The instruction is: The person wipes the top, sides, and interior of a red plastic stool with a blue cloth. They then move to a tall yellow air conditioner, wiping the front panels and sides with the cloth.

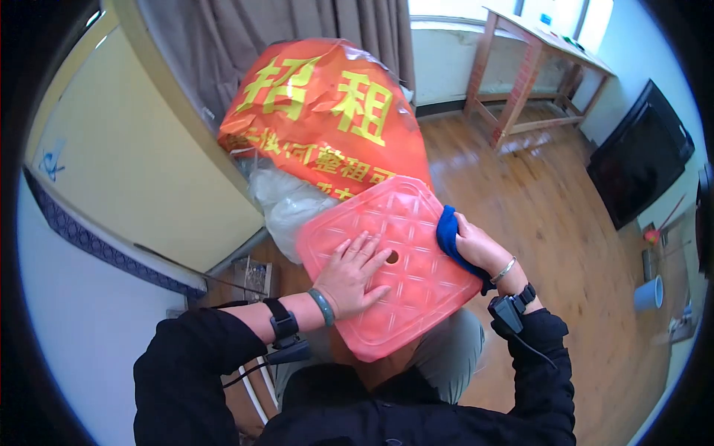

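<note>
A pink plastic stool (405,297) with a quilted square top and a small round hole lies tilted over my lap. My left hand (352,276) rests flat on its top, fingers spread, just left of the hole. At the stool's right edge my right hand (476,245) is closed on a dark blue cloth (448,232), which hangs along the edge. The fingertips of that hand are partly hidden by the cloth.
Beyond the stool stands a large bag pile under a red banner (327,111) with yellow characters. A yellowish door (141,149) is at the left. A wooden table (532,48), a black television (643,152) and a blue bucket (648,293) are at the right.
</note>
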